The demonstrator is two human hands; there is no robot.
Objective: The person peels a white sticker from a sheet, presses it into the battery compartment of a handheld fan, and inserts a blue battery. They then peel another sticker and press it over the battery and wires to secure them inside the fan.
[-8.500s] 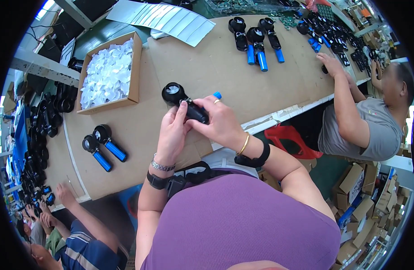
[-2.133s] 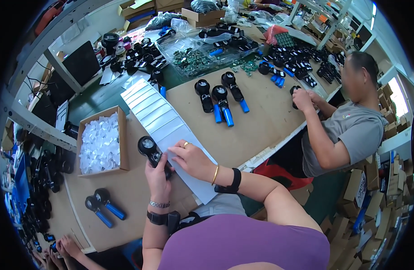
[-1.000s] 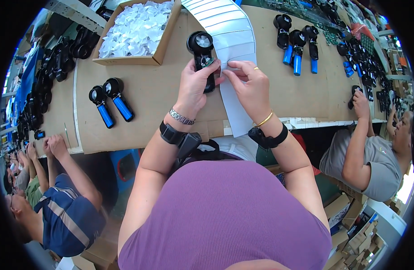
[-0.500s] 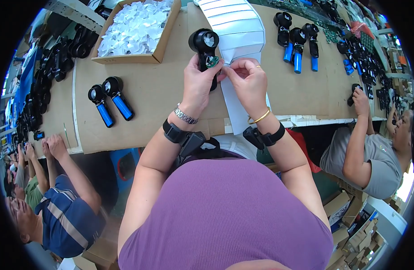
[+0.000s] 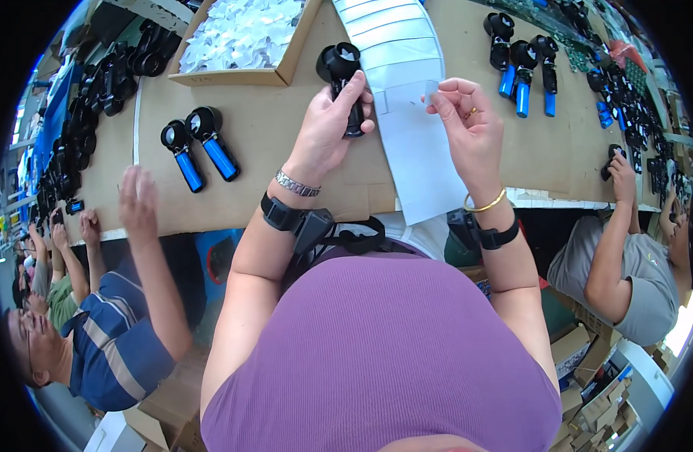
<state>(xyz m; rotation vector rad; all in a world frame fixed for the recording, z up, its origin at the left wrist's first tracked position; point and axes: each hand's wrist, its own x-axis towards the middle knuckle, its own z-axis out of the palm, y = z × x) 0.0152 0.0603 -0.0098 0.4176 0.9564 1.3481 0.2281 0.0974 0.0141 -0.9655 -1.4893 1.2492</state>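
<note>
My left hand (image 5: 327,124) is closed round the handle of a black handheld device (image 5: 340,64) with a round, ring-like head. The head points away from me, and the thumb lies along its neck. My right hand (image 5: 471,124) pinches a small translucent piece of film (image 5: 431,91) between thumb and fingertips. Under that hand runs a long white strip (image 5: 418,162), marked into cells by dark lines toward its far part. The film is held above the strip's right edge, apart from the device.
Two blue-handled devices (image 5: 203,147) lie to the left; several more (image 5: 523,71) lie to the right. A cardboard box (image 5: 275,75) of white scraps stands at the back left. Co-workers (image 5: 139,207) sit on both sides, with piles of black parts (image 5: 64,154) beyond.
My hands have come apart: the right moved right with the film, away from the device. A green circuit board seen at the device's neck no longer shows. The left co-worker's hand has risen.
</note>
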